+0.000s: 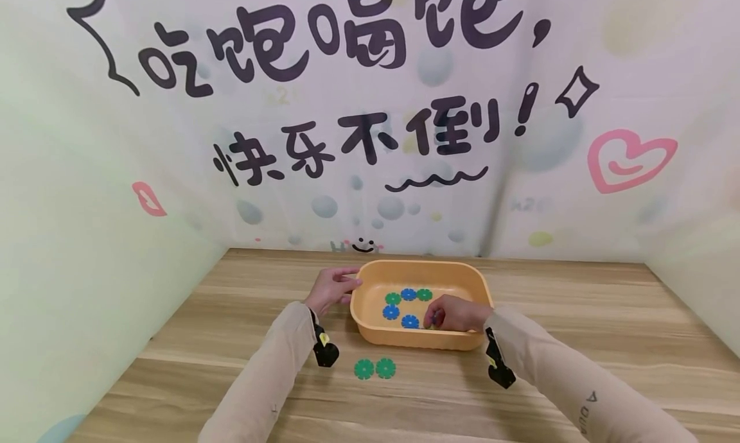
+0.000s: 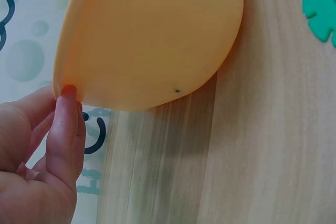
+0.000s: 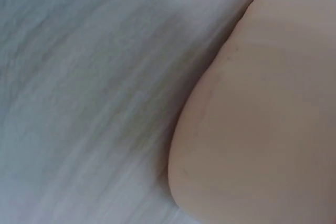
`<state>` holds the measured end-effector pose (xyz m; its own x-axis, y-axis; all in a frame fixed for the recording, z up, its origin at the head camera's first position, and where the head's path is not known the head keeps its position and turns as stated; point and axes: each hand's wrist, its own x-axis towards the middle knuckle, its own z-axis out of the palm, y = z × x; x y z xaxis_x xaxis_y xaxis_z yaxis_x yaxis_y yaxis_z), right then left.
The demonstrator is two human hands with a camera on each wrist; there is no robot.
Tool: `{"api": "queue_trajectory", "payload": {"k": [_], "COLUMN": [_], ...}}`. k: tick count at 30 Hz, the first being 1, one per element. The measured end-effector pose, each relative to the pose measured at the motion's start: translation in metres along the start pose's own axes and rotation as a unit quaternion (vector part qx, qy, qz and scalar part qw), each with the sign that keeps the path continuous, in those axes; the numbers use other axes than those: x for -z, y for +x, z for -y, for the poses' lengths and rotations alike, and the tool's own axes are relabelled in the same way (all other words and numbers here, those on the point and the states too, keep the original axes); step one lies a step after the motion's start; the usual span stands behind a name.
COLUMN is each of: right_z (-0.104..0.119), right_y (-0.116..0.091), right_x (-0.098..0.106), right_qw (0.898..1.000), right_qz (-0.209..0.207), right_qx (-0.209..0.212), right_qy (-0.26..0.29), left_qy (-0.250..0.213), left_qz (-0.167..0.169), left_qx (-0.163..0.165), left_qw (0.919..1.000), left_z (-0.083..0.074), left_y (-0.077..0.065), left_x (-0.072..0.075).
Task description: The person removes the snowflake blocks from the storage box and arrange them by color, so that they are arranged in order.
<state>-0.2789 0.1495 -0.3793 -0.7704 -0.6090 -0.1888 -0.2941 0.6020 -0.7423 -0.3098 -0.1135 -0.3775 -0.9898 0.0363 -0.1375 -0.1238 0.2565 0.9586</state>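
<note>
- Left forearm reaches forward; left hand [image 1: 333, 289] at the basin's left end, pinching the rim between thumb and fingers.
- Right forearm angles in from the right, wrist over the near right rim; right hand [image 1: 453, 313] inside the basin, fingers pointing down and bent. Bluish patch at the fingertips; can't tell if gripped.
- Orange basin [image 1: 428, 339] upright on the counter [image 1: 260, 340].
- Blue discs [image 1: 390, 312] and green discs [image 1: 424, 295] on the basin floor, left of the right hand.
- Green pair [image 1: 385, 368] on the counter, near side of the basin, side by side.
</note>
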Motion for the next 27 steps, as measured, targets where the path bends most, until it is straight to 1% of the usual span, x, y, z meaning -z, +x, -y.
{"api": "queue_trajectory", "payload": {"k": [2,7,12,15,18,22,27], "right_z": [0.000,-0.002,-0.005,-0.006,-0.006,-0.009,-0.010], "right_y": [0.001,0.005,0.009,0.012,0.014,0.017,0.020], "right_x": [-0.001,-0.002,-0.003,-0.002,-0.001,0.002,0.011], "right_qw": [1.000,0.996,0.991,0.988,0.987,0.987,0.984], "right_qz": [-0.015,-0.070,-0.114,-0.132,-0.142,-0.143,-0.170], "right_qx": [-0.008,-0.049,-0.061,-0.069,-0.077,-0.065,-0.044], "right_qy": [-0.007,-0.014,-0.026,-0.033,-0.024,-0.015,0.019], "left_qy": [0.001,0.000,-0.002,-0.004,-0.005,-0.004,-0.003], "left_qz": [-0.002,-0.001,0.000,0.001,0.003,0.006,0.007], "left_qx": [0.003,0.009,0.012,0.008,0.003,0.003,0.002], "left_qw": [1.0000,1.0000,0.9999,1.0000,1.0000,1.0000,1.0000], "left_z": [0.000,-0.002,-0.003,-0.002,-0.001,0.000,0.000], "left_y": [0.000,0.001,0.001,0.002,0.002,0.001,0.001], "left_x": [0.000,-0.001,-0.002,-0.002,-0.002,-0.002,0.000]}}
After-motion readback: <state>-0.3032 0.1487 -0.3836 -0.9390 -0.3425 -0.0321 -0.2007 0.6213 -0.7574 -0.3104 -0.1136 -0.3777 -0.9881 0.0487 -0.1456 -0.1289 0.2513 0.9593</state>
